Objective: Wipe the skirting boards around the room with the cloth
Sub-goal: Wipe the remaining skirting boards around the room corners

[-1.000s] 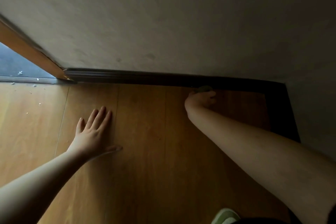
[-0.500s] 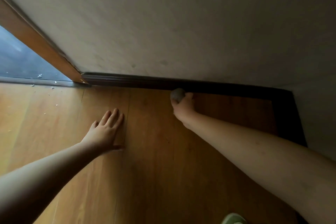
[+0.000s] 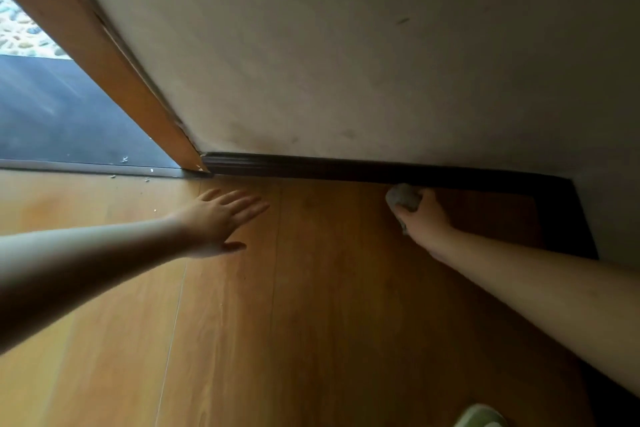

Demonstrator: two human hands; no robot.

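Note:
A dark brown skirting board (image 3: 311, 168) runs along the foot of the pale wall and turns the corner at the right. My right hand (image 3: 424, 222) grips a small grey wadded cloth (image 3: 403, 197) and holds it against the lower edge of the board. My left hand (image 3: 218, 218) is spread with straight fingers just over or on the wooden floor, left of the cloth; contact with the floor cannot be told.
A wooden door frame (image 3: 114, 73) slants down to the board's left end, with a metal threshold (image 3: 86, 166) and dark ground beyond. Small white crumbs (image 3: 124, 159) lie by the threshold. A pale green slipper (image 3: 481, 416) shows at the bottom edge.
My right hand with the cloth has slid left along the skirting board, away from the corner. My left hand has shifted forward, closer to the board. The view has swung left, toward the doorway.

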